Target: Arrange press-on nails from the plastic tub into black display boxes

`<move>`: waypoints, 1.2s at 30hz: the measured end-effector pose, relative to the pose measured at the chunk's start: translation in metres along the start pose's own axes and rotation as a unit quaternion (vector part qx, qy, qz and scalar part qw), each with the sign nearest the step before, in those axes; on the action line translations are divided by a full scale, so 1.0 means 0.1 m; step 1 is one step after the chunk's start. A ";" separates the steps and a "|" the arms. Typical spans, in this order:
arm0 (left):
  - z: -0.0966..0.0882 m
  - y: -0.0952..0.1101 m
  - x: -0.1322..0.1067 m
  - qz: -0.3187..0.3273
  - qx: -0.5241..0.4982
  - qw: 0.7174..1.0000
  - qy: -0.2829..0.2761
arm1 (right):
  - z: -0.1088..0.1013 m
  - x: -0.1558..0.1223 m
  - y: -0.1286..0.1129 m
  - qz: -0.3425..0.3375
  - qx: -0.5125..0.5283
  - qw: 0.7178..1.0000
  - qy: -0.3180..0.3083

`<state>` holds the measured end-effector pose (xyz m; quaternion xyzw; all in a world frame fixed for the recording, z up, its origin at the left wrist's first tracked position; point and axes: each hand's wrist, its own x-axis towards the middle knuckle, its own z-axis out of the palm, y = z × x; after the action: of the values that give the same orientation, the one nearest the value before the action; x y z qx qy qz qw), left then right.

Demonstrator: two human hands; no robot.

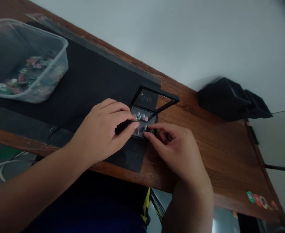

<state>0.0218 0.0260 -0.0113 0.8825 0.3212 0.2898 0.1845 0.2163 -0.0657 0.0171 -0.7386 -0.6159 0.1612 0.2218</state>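
A small black case (166, 94) with a clear-windowed, raised lid sits at the end of the black mat. Several small polished stones (143, 117), pale, grey and dark, lie on its grey inside. My left hand (106, 126) reaches over the case's left side, thumb and index fingertips nearly together above the stones; what they pinch, if anything, is hidden. From the right, my right hand (176, 142) brings thumb and index finger together at the case's right front corner, around a small dark stone (147, 128). The fingers cover part of the case.
A clear plastic tub (64, 53) with several mixed stones stands at the left on the black mat (91, 71). Black bins (222, 100) stand against the wall at the right. Round stickers (256, 199) mark the wooden table (217, 155) near its right front corner. White cables (1, 170) hang at lower left.
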 end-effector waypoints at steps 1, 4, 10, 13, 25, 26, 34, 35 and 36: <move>0.00 0.00 0.00 0.004 0.002 1.000 0.000 | 0.00 0.00 0.00 -0.002 -0.003 1.000 0.003; 0.02 -0.01 0.00 0.011 0.007 1.000 0.003 | 0.02 0.01 0.00 -0.006 -0.006 1.000 0.010; 0.00 -0.01 0.01 0.019 -0.015 0.999 -0.042 | 0.03 0.01 -0.01 -0.010 -0.004 1.000 0.009; 0.01 -0.01 0.00 0.018 -0.002 0.998 -0.054 | 0.03 0.01 -0.01 -0.015 -0.002 1.000 0.015; 0.03 -0.06 -0.01 -0.006 -0.025 0.998 -0.057 | 0.05 0.02 0.01 -0.012 0.027 0.999 0.012; 0.03 -0.06 -0.01 -0.006 -0.028 0.998 -0.057 | 0.05 0.02 0.01 -0.012 0.029 0.999 0.012; 0.03 -0.08 -0.01 -0.022 -0.061 0.997 -0.048 | 0.05 0.01 -0.01 -0.019 0.029 0.999 0.019; 0.03 -0.07 -0.02 -0.031 -0.063 0.996 -0.045 | 0.05 0.02 -0.01 -0.017 0.027 0.999 0.020; 0.02 -0.07 -0.02 -0.040 -0.062 0.996 -0.041 | 0.05 0.02 -0.01 -0.012 0.025 0.999 0.022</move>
<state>0.0191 0.0293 -0.0173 0.8668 0.3300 0.2648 0.2638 0.2133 -0.0633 0.0137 -0.7285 -0.6159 0.1574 0.2554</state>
